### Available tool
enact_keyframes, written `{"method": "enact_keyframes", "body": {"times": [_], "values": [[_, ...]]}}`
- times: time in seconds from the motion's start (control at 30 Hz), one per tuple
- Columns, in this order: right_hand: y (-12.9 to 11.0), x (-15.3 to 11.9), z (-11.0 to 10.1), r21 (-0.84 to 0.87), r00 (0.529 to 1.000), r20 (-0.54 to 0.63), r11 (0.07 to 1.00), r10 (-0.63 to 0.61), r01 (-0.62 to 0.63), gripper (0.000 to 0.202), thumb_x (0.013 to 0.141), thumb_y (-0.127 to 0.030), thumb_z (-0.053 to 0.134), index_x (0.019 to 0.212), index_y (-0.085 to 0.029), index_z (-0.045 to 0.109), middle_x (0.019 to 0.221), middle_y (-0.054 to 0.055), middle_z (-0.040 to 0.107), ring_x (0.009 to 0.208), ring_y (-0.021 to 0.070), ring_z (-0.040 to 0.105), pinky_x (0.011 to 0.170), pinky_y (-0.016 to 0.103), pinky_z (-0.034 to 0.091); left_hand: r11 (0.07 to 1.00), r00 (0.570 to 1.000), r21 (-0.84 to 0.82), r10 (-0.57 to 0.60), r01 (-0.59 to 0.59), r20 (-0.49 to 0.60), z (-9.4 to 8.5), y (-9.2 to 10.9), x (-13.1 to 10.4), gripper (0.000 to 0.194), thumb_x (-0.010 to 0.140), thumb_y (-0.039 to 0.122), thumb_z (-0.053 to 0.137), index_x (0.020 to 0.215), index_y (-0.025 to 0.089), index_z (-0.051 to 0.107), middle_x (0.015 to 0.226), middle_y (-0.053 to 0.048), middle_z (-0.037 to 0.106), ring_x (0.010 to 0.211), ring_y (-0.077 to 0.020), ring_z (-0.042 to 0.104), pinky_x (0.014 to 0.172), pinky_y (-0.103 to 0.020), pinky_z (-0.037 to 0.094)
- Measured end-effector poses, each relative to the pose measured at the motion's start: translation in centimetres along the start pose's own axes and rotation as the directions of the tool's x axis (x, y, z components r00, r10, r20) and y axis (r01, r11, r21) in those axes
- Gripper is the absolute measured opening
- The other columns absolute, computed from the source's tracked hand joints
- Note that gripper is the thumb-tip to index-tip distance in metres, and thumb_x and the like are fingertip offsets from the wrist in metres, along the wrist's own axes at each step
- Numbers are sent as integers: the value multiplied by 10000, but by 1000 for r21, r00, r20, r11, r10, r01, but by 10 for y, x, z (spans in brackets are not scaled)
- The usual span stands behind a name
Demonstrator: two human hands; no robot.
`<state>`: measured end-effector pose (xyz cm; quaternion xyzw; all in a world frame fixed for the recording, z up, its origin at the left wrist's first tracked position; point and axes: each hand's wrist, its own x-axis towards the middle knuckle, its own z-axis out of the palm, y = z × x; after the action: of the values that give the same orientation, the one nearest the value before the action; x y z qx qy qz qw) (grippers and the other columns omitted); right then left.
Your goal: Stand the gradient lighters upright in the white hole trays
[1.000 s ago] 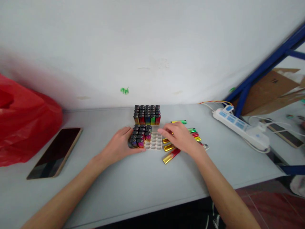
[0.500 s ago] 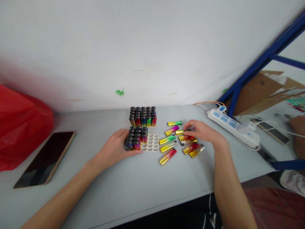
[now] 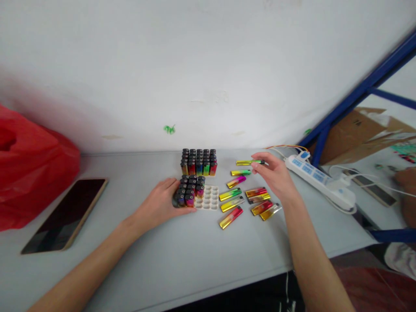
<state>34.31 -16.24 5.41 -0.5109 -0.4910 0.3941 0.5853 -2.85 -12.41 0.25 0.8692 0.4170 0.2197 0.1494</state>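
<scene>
My left hand (image 3: 162, 197) is wrapped round the left end of a white tray (image 3: 211, 198) with round-cornered slots. Black-topped lighters (image 3: 188, 190) stand upright in its left part; the slots on its right show bare. Between thumb and fingers, my right hand (image 3: 271, 173) pinches a yellow-green lighter (image 3: 245, 163), held nearly level above the table with its black top toward the palm. Below that hand lie several loose lighters, among them a red and gold one (image 3: 231, 217) and a purple and yellow one (image 3: 236, 181).
Behind the tray stands a full block of upright lighters (image 3: 199, 162) near the wall. A phone (image 3: 65, 216) and a red plastic bag (image 3: 32, 173) are on the left. At the right are a white power strip (image 3: 320, 180), a blue metal frame (image 3: 354, 93) and a cardboard box (image 3: 351, 134).
My right hand has lifted the yellow-green lighter from among the loose ones, moving it up and away. My left hand keeps its grip on the tray. The view has shifted slightly.
</scene>
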Motion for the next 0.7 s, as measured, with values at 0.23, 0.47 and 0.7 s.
{"method": "enact_keyframes", "body": {"times": [0.23,0.47,0.7], "values": [[3,-8,62,364,969,147,900,197,-238,455,769,-632,919,889,-240,721,867,-13,648,711,126,562,675,278,559,1000,1000,5,-1,1,26,-3,4,1,700,738,817,812,1024,184,720,1037,-150,747,1009,-398,743,955,-569,613],[11,-26,89,-36,964,195,984,180,-176,521,949,-756,655,848,-261,530,633,-90,390,531,112,311,494,250,276,1000,1000,-6,-4,5,22,-4,6,2,690,723,837,809,994,210,714,1028,-121,747,986,-362,741,946,-514,613],[16,-36,102,-568,989,144,814,-45,120,560,1024,-566,570,605,-246,380,549,-48,406,585,137,370,600,305,275,1000,1000,-25,-9,10,11,-4,6,1,691,712,828,823,1009,213,725,1035,-125,751,998,-373,741,966,-532,606]]}}
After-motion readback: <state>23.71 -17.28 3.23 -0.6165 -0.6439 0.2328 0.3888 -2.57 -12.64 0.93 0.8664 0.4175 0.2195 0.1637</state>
